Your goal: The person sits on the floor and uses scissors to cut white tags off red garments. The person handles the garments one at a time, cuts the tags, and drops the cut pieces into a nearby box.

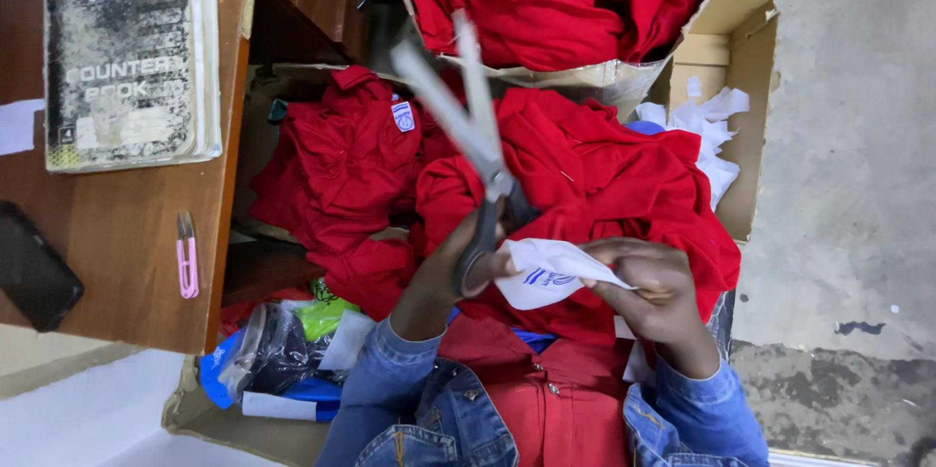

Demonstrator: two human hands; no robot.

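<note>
Concrete floor point(848, 155): grey and stained, filling the right side of the view.

Wooden counter point(127, 233): brown top at the left, carrying three smaller items listed below.

Red garments point(595, 170): a heaped pile in the centre, spilling across the person's lap; one piece shows a small sewn badge point(403, 116) near its collar. More red cloth fills a cardboard box point(585, 72) at the top. A second, open cardboard box point(746, 87) stands just right of the pile and holds white scraps point(707, 131).

Denim sleeves point(409, 399): blue, covering both forearms at the bottom edge.

Worn book point(132, 48): dark, scuffed cover, lying on the counter's upper left.

Plastic bags point(283, 355): blue, clear and green, bundled under the counter's edge.

Scissors point(468, 126): large, grey metal, blades parted in a V and pointing up over the red pile, dark handles low in the grip.

Left hand point(458, 267): fingers curled through and around the scissor handles, closed on them.

Right hand point(653, 287): fingers pressed together, pinching the white label.

White label point(551, 272): a fabric piece with blue printing, held between the two hands just below the scissor handles, over the lap.

Phone point(34, 267): black, at the counter's left edge.

Pink thread snips point(186, 252): small, lying near the counter's right edge.
</note>
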